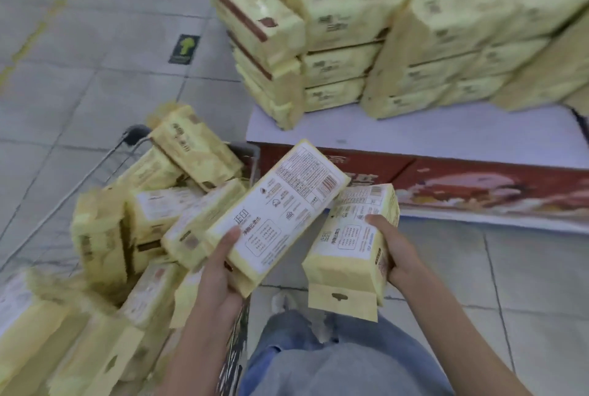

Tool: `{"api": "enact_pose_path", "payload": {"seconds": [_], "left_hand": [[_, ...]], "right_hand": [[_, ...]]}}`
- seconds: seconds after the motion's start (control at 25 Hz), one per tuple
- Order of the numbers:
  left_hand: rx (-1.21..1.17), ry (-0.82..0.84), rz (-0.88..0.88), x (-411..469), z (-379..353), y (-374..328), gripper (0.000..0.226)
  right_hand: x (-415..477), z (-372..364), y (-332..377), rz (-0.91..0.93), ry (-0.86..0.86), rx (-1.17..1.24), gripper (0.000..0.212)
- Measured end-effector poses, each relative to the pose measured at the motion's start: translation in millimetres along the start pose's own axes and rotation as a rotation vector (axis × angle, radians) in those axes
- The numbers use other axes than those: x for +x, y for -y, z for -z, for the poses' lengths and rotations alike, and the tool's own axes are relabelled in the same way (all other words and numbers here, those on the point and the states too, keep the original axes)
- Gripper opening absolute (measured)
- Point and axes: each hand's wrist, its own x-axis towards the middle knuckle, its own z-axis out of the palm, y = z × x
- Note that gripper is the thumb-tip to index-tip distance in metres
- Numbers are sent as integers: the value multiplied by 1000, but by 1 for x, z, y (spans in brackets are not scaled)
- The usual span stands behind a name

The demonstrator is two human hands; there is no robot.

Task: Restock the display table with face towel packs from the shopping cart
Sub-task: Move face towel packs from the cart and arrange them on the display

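Two hands are counted: one face towel pack (277,207) is held in the left hand (220,265), a second pack (350,245) in the right hand (395,249), both in front of the surface (414,137). One shopping cart (134,137) is counted left of the surface, with at least eight heaped packs (194,146). On the surface over a dozen stacked packs (344,13) are counted; blur prevents exactness.
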Motion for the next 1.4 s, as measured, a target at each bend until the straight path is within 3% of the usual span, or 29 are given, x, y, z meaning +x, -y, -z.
{"api": "enact_pose_path", "payload": {"seconds": [0.12, 0.28, 0.52, 0.8, 1.08, 1.4], "left_hand": [[132, 77, 94, 8, -38, 20, 45], [279, 177, 189, 11, -88, 58, 42], [448, 315, 327, -22, -172, 169, 43], [546, 358, 419, -52, -220, 273, 45], [612, 347, 467, -24, -276, 320, 37], [720, 386, 475, 39, -432, 396, 41]], "right_hand": [[-8, 53, -10, 20, -108, 149, 72], [-30, 119, -24, 57, -210, 317, 61], [-71, 249, -49, 83, -304, 578, 31], [-85, 358, -59, 86, -381, 788, 24], [-50, 427, 2, 82, -397, 864, 21], [12, 511, 115, 100, -412, 919, 31]]}}
